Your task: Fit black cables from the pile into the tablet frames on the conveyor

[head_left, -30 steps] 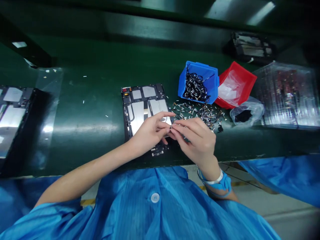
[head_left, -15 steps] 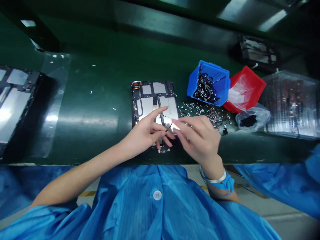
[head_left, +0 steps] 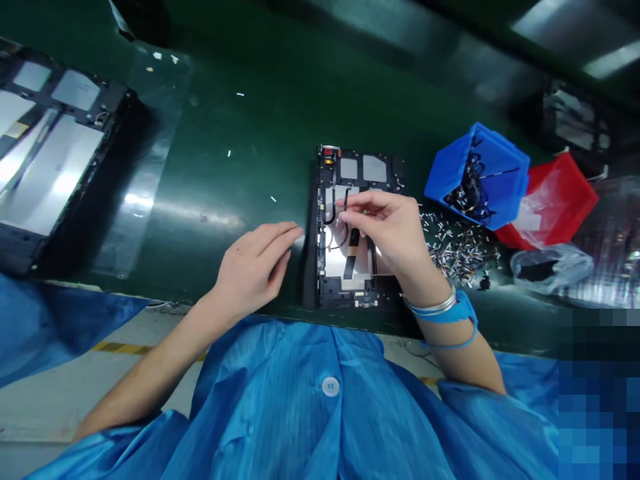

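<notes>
My right hand [head_left: 387, 223] is over an opened tablet-like device [head_left: 357, 283] with silver panels in a black frame. Its thumb and fingertips pinch a thin black cable [head_left: 346, 197], part of which curves down across the panels. My left hand [head_left: 257, 263] is off to the device's left, above the green bench, apart from the frame. Its fingers are stretched out and I see nothing in them. A black strip with a tan band [head_left: 351, 253] lies on the panel below my right hand.
A blue bin [head_left: 505, 190] of black cables stands right of the device, beside a red bin [head_left: 570, 200] with clear plastic. Several small loose parts [head_left: 463, 253] are scattered before them. A clear bag [head_left: 553, 267] lies nearby. Another opened device [head_left: 75, 160] is at the left.
My left hand has pulled away to the left from the device and my right hand. My right hand has shifted up over the panels with the black cable. The camera view has turned.
</notes>
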`<state>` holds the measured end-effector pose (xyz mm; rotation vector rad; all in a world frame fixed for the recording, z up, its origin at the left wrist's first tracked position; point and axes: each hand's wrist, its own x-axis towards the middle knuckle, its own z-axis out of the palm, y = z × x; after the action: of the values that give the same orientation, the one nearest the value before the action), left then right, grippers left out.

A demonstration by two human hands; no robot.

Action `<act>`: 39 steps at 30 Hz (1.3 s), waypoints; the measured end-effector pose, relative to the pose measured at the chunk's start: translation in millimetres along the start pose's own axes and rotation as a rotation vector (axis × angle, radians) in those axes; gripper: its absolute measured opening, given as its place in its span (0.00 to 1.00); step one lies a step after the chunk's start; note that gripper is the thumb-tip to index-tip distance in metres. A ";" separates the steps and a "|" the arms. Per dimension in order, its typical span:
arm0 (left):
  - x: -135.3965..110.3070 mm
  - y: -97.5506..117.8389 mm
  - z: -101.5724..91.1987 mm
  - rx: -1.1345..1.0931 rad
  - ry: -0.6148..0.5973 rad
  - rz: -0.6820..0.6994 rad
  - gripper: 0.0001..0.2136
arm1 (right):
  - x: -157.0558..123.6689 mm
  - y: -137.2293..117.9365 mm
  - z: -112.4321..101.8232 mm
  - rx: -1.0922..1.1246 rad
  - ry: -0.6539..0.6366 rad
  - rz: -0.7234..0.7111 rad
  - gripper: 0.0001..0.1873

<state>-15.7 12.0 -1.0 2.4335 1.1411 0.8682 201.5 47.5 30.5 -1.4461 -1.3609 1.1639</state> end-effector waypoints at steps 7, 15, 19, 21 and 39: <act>6.8 2.9 3.1 0.164 -0.091 0.102 0.18 | 9.0 6.1 13.9 0.057 0.151 0.033 0.07; 6.9 5.3 4.2 0.248 -0.184 0.103 0.22 | 10.5 8.3 16.5 -0.086 0.172 -0.003 0.06; 8.4 6.2 5.1 0.246 -0.206 0.098 0.21 | 12.1 10.8 14.9 -0.159 0.144 -0.041 0.06; 8.9 6.8 5.6 0.233 -0.216 0.083 0.22 | 12.7 11.6 14.1 -0.191 0.130 -0.056 0.06; 12.5 14.8 8.4 0.351 -0.175 0.066 0.21 | 0.0 2.8 -3.8 -0.510 0.150 -0.234 0.15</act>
<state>4.5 12.1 4.9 2.7761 1.2397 0.4900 205.9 47.4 28.6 -1.6247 -1.7429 0.5660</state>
